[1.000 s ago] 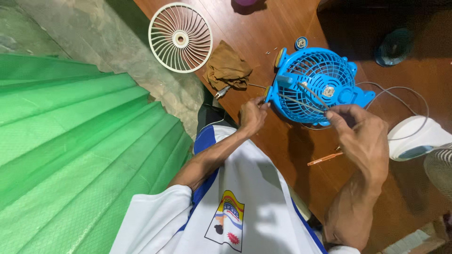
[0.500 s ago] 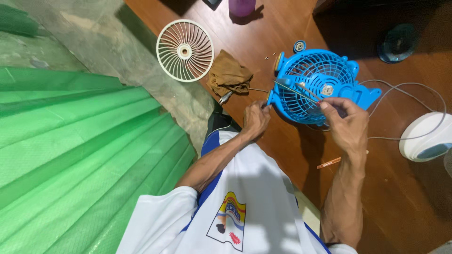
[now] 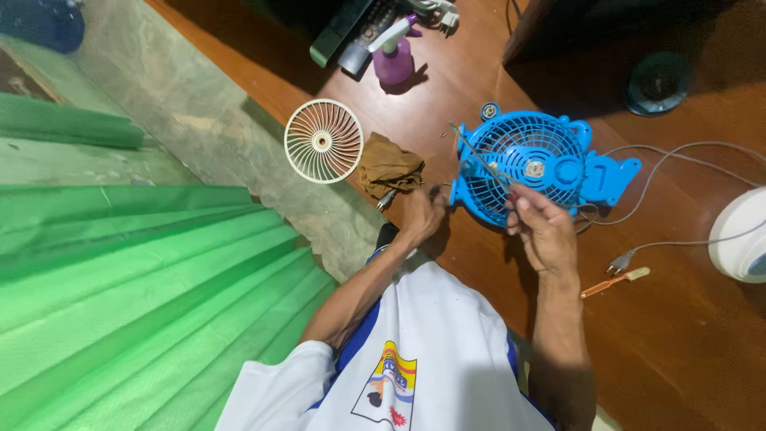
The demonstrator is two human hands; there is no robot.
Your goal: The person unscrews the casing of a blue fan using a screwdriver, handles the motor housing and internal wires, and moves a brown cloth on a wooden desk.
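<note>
Your two hands work at one blue plastic fan on the wooden floor.

The fingers of your right hand (image 3: 542, 227) are pressed together, pinching a thin grey metal rod (image 3: 479, 156) that slants up and left across the fan's ribbed round grille. Your left hand (image 3: 420, 214) has its fingers curled against the near left rim of the blue fan (image 3: 531, 164), beside a small screwdriver-like tool (image 3: 386, 199). Left of it lie one crumpled brown cloth (image 3: 388, 166) and one cream round slatted grille (image 3: 324, 141). Far off stands one purple spray bottle (image 3: 394, 57). To the right, one grey cord ends in a plug (image 3: 620, 262) by a flat orange stick (image 3: 613, 282). Compared with half a second ago, the view has shifted so the fan sits lower, and the rod now reaches past its rim.
</note>
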